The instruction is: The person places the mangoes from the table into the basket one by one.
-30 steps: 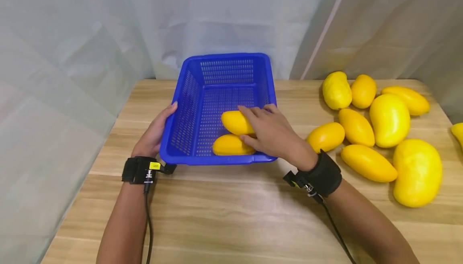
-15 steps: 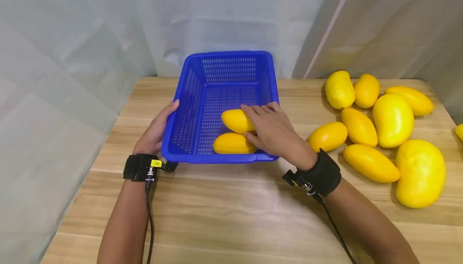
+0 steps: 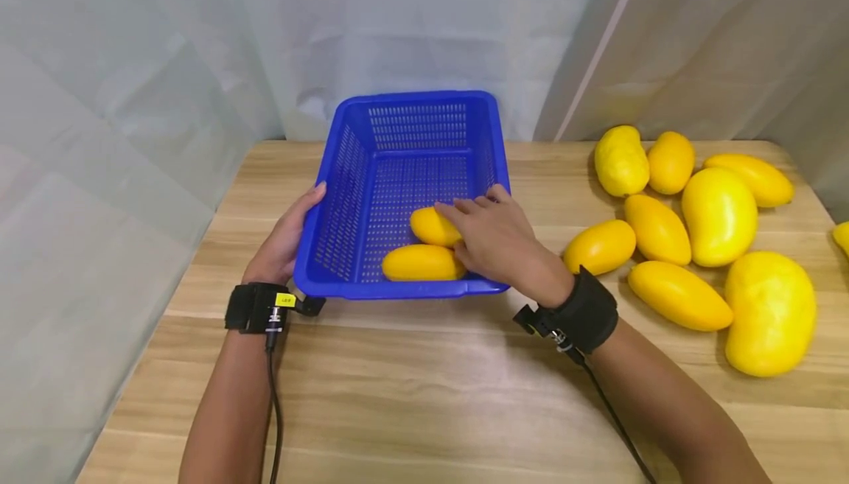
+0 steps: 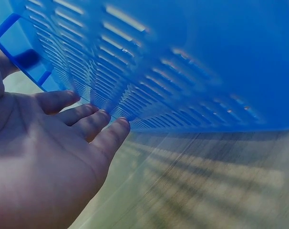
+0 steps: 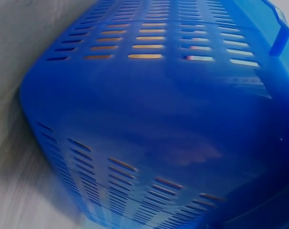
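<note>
A blue slotted plastic basket stands on the table. My left hand holds its left side, thumb at the rim; in the left wrist view the fingertips touch the slotted wall from outside. Over the basket's right rim reaches my right hand, its fingers curled over the right end of a yellow mango. A second mango lies in front of that one, by the near wall. The hand covers both right ends. Only the basket's outer wall fills the right wrist view.
Several more mangoes lie loose on the wooden table to the right, among them a big one and a slim one. Another yellow fruit is cut off at the right edge. A pale curtain hangs behind the table.
In the basket, the far mango has shifted slightly right and the near one slightly left. My right fingers have shifted a little on the far mango. The left hand keeps its hold.
</note>
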Action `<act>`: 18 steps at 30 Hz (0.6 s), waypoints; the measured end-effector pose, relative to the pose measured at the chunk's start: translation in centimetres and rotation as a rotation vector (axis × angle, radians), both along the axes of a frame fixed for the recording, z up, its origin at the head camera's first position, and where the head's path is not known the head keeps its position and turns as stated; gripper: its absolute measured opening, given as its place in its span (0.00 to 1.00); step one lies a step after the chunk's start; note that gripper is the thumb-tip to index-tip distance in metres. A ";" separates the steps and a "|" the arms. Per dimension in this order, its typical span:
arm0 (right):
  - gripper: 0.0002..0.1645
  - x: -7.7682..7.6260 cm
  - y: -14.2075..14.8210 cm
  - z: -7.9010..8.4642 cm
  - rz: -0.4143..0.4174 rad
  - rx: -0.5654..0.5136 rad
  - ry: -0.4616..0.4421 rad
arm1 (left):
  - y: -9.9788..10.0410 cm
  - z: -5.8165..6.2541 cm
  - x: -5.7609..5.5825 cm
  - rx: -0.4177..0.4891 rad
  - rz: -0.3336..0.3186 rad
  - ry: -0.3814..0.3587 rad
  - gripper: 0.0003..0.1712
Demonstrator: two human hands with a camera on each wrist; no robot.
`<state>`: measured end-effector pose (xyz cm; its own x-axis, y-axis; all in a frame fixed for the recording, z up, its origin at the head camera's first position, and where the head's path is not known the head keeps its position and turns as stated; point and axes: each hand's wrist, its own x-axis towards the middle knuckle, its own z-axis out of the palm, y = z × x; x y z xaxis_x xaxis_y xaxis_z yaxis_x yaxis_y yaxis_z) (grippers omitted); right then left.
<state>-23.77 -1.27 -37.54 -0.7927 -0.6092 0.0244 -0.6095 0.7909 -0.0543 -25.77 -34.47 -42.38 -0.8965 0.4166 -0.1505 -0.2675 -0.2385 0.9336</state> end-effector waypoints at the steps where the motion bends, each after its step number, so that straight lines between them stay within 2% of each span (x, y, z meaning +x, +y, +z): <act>1: 0.33 0.0 0.0 0.0 -0.002 -0.001 0.000 | 0.0 0.0 0.0 0.001 0.001 0.000 0.35; 7: 0.32 0.0 -0.1 0.1 -0.016 -0.022 -0.012 | -0.1 0.0 0.0 -0.015 0.006 0.001 0.35; 18: 0.33 0.0 -0.2 -0.1 -0.006 -0.099 0.021 | 0.0 0.0 0.0 -0.019 0.013 -0.003 0.34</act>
